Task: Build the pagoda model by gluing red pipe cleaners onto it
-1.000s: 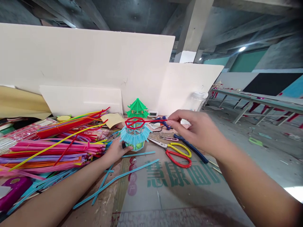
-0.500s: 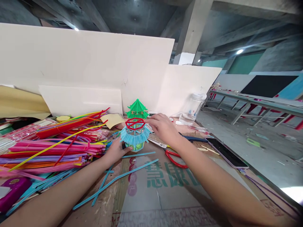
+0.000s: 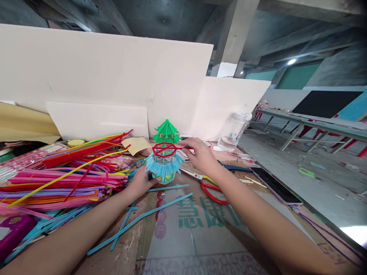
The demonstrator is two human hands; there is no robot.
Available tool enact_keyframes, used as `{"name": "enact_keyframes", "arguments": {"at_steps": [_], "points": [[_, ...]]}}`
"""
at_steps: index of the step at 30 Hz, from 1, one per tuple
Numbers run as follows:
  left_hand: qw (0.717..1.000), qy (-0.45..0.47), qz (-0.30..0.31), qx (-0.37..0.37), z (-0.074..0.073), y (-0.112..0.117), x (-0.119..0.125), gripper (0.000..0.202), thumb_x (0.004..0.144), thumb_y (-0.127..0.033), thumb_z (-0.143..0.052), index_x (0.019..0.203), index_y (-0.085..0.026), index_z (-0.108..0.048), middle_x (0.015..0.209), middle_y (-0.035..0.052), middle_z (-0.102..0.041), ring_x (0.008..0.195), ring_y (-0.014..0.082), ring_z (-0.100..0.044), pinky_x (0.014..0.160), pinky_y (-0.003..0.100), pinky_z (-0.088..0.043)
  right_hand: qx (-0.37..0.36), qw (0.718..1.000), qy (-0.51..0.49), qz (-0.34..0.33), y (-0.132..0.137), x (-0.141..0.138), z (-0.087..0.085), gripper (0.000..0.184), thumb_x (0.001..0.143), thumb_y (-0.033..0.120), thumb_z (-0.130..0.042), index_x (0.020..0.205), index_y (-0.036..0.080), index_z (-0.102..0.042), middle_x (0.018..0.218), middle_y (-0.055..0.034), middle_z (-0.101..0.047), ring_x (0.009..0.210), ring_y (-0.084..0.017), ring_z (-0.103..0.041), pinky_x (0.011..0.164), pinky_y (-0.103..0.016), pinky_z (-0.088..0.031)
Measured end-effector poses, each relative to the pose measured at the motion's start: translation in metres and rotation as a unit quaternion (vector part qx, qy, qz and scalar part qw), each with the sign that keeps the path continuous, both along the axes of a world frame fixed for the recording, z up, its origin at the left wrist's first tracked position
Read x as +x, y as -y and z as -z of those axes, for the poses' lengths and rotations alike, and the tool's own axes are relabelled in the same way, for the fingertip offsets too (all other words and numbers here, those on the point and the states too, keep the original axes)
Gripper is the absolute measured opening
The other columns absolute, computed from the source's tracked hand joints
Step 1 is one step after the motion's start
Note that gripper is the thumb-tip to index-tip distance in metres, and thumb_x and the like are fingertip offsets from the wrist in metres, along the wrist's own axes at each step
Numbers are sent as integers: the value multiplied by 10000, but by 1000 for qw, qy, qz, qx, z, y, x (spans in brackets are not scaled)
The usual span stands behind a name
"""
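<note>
A small pavilion model made of fuzzy pipe cleaners stands in front of me, with a blue skirt-like lower roof (image 3: 164, 164). Around its middle runs a red pipe-cleaner frame (image 3: 164, 149). Behind the frame rises a green pointed roof (image 3: 166, 130). My left hand (image 3: 140, 183) grips the model's base from the left, its thumb at the front and its other fingers partly hidden. My right hand (image 3: 200, 152) is at the model's right side, fingertips pinched on a red pipe cleaner (image 3: 185, 148) that reaches out from the red frame.
Bundles of coloured pipe cleaners (image 3: 65, 179) are heaped on the left. Loose blue pipe cleaners (image 3: 140, 223) lie in front. Red-handled scissors (image 3: 210, 191), a phone (image 3: 275, 186) and a clear jar (image 3: 233, 131) are on the right. White boards (image 3: 114, 76) stand behind.
My right hand has shifted slightly right, away from the frame, and a red pipe cleaner now shows at its fingertips. My left hand keeps its hold on the base.
</note>
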State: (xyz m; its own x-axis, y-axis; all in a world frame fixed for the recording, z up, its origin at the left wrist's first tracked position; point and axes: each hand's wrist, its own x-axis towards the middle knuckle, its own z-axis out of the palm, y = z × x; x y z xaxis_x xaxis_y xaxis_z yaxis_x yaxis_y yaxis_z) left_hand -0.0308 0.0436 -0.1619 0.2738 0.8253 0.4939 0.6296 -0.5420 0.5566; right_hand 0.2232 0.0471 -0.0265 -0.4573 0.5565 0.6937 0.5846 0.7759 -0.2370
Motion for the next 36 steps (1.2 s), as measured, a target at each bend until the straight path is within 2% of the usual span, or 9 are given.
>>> {"name": "enact_keyframes", "arguments": {"at_steps": [2,5,8,17,21,24,30,34,36], "points": [[1000,-2,0,-1,0,0,0,368,800,-395,-671,1109,-199,-631,1151,95,-686,1106,293,-615,959,468,-484,11,997,-71,15,7,4,-4,171,898,207,-593,1062,177,-630,1057,-98,-672,989,-223,-603,871,-367,-465],[1000,-4,-1,-6,-1,1,0,356,802,-402,-666,1093,-199,-634,1102,93,-700,1070,291,-627,923,460,-501,7,991,-120,54,22,17,-7,83,871,262,-636,847,194,-597,853,-51,-654,808,-198,-603,745,-323,-465],[1000,-2,-2,-11,-2,1,1,326,800,-394,-666,1058,-197,-641,1071,85,-707,1023,279,-640,895,441,-513,-44,995,-62,69,38,37,0,148,867,290,-639,760,201,-589,762,-27,-653,730,-184,-597,685,-298,-439],[1000,9,7,-9,-2,2,0,249,793,-416,-663,938,-213,-653,876,48,-716,922,267,-663,821,396,-529,-189,969,89,134,51,97,41,171,900,242,-471,828,192,-618,785,-41,-690,701,-190,-622,624,-286,-419],[1000,9,11,-7,-2,2,1,274,797,-414,-657,959,-194,-646,870,47,-716,908,258,-663,819,401,-529,-215,962,85,143,57,103,45,175,892,222,-452,828,205,-614,805,-37,-705,721,-192,-642,632,-284,-424],[1000,9,12,-7,-2,2,0,276,795,-408,-659,965,-191,-647,902,56,-719,919,258,-662,836,406,-524,-207,958,88,178,59,103,46,146,880,301,-529,783,208,-583,738,-29,-683,650,-191,-605,583,-281,-382],[1000,10,10,-15,-2,2,0,252,785,-402,-671,942,-205,-653,891,55,-720,942,275,-660,846,402,-518,-202,964,71,158,46,106,50,333,928,400,-485,685,195,-585,639,-48,-628,589,-189,-541,583,-308,-348],[1000,9,10,-19,-3,2,0,272,792,-410,-656,962,-198,-647,928,61,-719,969,279,-650,873,411,-506,-234,961,-19,148,23,107,54,140,860,287,-562,884,179,-649,839,-73,-700,692,-191,-604,661,-318,-453],[1000,8,10,-20,-3,2,1,285,795,-418,-648,971,-193,-644,959,67,-718,980,277,-646,889,412,-500,-257,955,-67,130,14,102,52,328,838,290,-596,1146,177,-595,1105,-107,-682,746,-175,-632,689,-320,-508]]}}
